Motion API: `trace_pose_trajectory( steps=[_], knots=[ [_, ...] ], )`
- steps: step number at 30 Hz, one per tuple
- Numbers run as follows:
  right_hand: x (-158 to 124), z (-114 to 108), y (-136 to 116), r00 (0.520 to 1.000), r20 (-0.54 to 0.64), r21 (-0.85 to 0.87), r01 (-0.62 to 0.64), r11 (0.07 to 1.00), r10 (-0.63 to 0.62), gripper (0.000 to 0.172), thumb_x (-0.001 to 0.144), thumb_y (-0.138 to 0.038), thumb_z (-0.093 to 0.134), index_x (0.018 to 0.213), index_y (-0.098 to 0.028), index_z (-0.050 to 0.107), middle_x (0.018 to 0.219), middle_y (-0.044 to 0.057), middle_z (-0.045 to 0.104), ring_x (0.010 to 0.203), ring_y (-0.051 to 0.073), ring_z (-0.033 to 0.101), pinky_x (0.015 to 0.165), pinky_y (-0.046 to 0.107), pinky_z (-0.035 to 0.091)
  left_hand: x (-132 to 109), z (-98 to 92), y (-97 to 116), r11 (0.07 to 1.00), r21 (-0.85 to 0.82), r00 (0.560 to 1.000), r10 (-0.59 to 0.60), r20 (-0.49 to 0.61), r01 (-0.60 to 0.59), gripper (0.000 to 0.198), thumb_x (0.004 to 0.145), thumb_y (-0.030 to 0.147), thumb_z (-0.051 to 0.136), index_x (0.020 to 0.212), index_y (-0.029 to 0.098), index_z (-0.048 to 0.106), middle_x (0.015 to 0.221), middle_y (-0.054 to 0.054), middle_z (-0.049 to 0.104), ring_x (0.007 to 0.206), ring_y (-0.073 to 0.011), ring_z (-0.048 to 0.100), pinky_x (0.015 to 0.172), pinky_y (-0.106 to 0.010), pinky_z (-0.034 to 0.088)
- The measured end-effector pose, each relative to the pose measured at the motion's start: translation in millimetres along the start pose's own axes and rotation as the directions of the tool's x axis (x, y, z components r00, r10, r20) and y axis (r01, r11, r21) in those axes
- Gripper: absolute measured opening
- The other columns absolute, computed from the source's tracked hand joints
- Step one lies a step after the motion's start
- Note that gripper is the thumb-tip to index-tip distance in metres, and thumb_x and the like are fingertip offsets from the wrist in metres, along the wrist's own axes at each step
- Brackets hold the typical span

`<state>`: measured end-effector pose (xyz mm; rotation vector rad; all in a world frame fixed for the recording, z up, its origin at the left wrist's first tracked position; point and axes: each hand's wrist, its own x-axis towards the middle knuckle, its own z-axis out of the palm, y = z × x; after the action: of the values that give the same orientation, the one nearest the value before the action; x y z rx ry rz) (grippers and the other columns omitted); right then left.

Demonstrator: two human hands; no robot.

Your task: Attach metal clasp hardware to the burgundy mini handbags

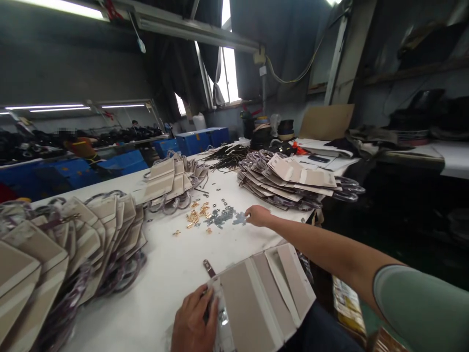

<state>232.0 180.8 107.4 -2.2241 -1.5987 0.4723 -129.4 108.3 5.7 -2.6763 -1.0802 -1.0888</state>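
Observation:
A beige handbag piece (245,298) with pale strips across it lies at the table's front edge, partly hanging over. My left hand (196,318) is closed on its left edge, thumb on top. A dark strap tab with metal fittings (208,268) sticks out beyond that edge. With my arm stretched out, my right hand (258,216) rests at the right side of a scatter of small grey metal plates (223,215). Its fingers are pinched together, and what is between them is hidden. Gold-coloured metal fittings (198,215) lie just left of the plates.
Stacks of similar beige pieces with plastic-wrapped handles stand left (106,230), mid-table (164,181) and right (289,178). Black strips (229,155) lie at the back. Blue boxes (201,141) stand beyond the white table (164,274). People are in the far background.

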Motion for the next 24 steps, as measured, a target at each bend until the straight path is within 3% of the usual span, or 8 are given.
trace_pose_trajectory(
  steps=[4,10,18,24],
  knots=[
    [14,16,30,0.999,-0.011,-0.057,-0.034,0.998,0.034,0.027,0.086,-0.027,0.073,0.112,-0.028,0.082,0.116,0.005,0.078,0.104,0.022,0.069,0.08,0.026,0.048,0,-1.0,4,0.999,-0.002,0.999,-0.032,0.007,0.032,0.026,0.098,0.036,0.059,0.116,0.027,0.075,0.118,-0.006,0.075,0.106,-0.0268,0.069,0.089,-0.046,0.061],
    [24,27,45,0.999,0.003,-0.077,-0.032,0.997,0.032,0.027,0.088,-0.03,0.069,0.111,-0.026,0.082,0.116,0.006,0.077,0.103,0.021,0.067,0.076,0.025,0.044,6,-9.1,22,0.987,-0.04,0.986,-0.151,0.069,0.154,0.024,0.097,0.034,0.058,0.113,0.028,0.076,0.118,-0.006,0.075,0.108,-0.0286,0.068,0.095,-0.05,0.058],
    [29,23,41,0.997,0.043,-0.099,-0.053,0.994,0.058,0.02,0.084,-0.024,0.071,0.099,-0.017,0.082,0.102,0.01,0.078,0.091,0.02,0.067,0.072,0.024,0.042,9,-11.5,27,0.981,-0.01,0.975,-0.193,0.109,0.195,0.024,0.096,0.032,0.061,0.113,0.025,0.077,0.118,-0.006,0.075,0.11,-0.028,0.067,0.098,-0.05,0.057],
    [10,14,29,0.999,0.023,-0.093,0.026,0.995,-0.024,0.022,0.088,-0.019,0.066,0.104,-0.015,0.081,0.11,0.013,0.077,0.098,0.024,0.067,0.075,0.026,0.043,8,-11.2,27,0.98,-0.003,0.973,-0.196,0.122,0.198,0.024,0.095,0.031,0.062,0.113,0.024,0.077,0.117,-0.007,0.075,0.111,-0.0278,0.067,0.099,-0.05,0.057]
  ],
)
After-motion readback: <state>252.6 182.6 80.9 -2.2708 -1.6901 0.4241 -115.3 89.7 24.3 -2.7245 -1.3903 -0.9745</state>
